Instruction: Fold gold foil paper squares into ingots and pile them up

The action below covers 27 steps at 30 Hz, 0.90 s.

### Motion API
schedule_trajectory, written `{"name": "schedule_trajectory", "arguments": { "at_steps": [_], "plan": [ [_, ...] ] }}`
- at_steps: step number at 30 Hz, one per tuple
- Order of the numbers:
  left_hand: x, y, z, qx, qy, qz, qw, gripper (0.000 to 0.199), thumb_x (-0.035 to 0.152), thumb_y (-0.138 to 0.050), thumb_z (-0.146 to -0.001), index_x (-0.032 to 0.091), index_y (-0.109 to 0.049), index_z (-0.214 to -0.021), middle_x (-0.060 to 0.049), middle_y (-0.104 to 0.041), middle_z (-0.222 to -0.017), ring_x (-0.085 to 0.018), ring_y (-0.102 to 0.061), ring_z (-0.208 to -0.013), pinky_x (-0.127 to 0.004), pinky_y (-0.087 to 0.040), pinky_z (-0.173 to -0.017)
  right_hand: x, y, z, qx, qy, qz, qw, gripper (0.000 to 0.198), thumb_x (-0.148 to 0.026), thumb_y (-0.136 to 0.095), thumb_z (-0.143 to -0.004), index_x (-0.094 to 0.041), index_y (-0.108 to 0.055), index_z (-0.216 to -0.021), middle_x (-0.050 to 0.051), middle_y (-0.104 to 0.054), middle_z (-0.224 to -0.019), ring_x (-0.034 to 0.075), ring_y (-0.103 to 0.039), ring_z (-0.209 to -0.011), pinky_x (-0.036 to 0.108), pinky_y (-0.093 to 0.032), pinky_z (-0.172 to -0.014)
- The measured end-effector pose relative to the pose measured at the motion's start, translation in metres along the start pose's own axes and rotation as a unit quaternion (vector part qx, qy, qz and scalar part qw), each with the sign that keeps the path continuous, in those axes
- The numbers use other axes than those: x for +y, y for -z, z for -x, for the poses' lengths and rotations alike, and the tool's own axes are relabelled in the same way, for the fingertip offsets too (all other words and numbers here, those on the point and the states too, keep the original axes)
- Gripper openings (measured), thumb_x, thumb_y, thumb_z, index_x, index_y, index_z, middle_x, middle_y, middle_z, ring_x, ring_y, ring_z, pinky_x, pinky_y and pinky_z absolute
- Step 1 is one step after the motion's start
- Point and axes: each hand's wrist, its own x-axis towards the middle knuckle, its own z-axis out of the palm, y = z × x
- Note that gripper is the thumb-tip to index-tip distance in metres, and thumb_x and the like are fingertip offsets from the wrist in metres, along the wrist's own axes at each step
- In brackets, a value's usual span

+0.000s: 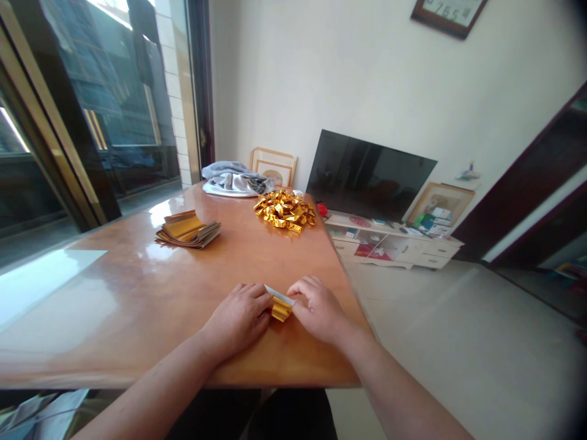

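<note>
Between my two hands, close to the near edge of the wooden table, lies a sheet of gold foil paper with a whitish strip along its far side. My left hand is closed on the sheet's left end, its fingers curled down over it. At the right end, my right hand pinches the paper between thumb and fingers. A stack of flat gold paper sheets sits farther off to the left. Beyond my hands, a heap of folded gold foil pieces lies near the table's right edge.
Folded cloth lies at the table's far end, by leaning picture frames. A television stands on a low white cabinet at the wall. Left is a glass sliding door. The table's right edge drops to tiled floor.
</note>
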Motion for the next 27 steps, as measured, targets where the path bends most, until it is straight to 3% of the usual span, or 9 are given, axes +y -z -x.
{"name": "schedule_trajectory", "arguments": {
  "at_steps": [5, 11, 17, 27],
  "plan": [
    [0.0, 0.001, 0.0, -0.003, -0.01, 0.001, 1.0, 0.012, 0.017, -0.057, -0.089, 0.023, -0.067, -0.091, -0.004, -0.064, -0.094, -0.021, -0.058, -0.09, -0.035, -0.041, -0.085, -0.007, 0.006, 0.011, -0.093, 0.065, 0.072, 0.991, 0.013, -0.017, -0.065, -0.082, -0.023, -0.067, -0.093, 0.004, -0.066, -0.094, 0.022, -0.054, -0.098, 0.035, -0.042, -0.091],
    [0.007, 0.009, 0.003, 0.01, 0.005, -0.039, 0.999, 0.007, 0.021, -0.06, -0.087, 0.022, -0.065, -0.082, -0.004, -0.066, -0.09, -0.021, -0.058, -0.087, -0.038, -0.038, -0.085, -0.005, 0.007, 0.011, -0.104, 0.073, 0.092, 0.988, 0.007, -0.026, -0.068, -0.086, -0.024, -0.071, -0.092, 0.004, -0.065, -0.096, 0.022, -0.053, -0.098, 0.036, -0.04, -0.092],
    [0.012, 0.016, 0.009, 0.001, 0.014, -0.045, 0.999, 0.012, 0.029, -0.058, -0.09, 0.023, -0.066, -0.083, -0.005, -0.067, -0.092, -0.022, -0.057, -0.086, -0.039, -0.036, -0.083, 0.007, 0.006, 0.007, -0.119, 0.084, 0.045, 0.988, 0.013, -0.03, -0.064, -0.093, -0.026, -0.076, -0.096, 0.003, -0.066, -0.094, 0.019, -0.056, -0.094, 0.031, -0.044, -0.086],
    [0.004, 0.024, 0.013, -0.026, 0.025, 0.034, 0.999, 0.019, 0.018, -0.052, -0.088, 0.024, -0.07, -0.086, -0.005, -0.065, -0.094, -0.022, -0.057, -0.092, -0.037, -0.042, -0.087, 0.015, 0.002, 0.002, -0.124, 0.04, -0.034, 0.991, 0.02, -0.03, -0.063, -0.094, -0.024, -0.077, -0.082, 0.001, -0.068, -0.083, 0.016, -0.059, -0.081, 0.028, -0.044, -0.079]
  ]
}}
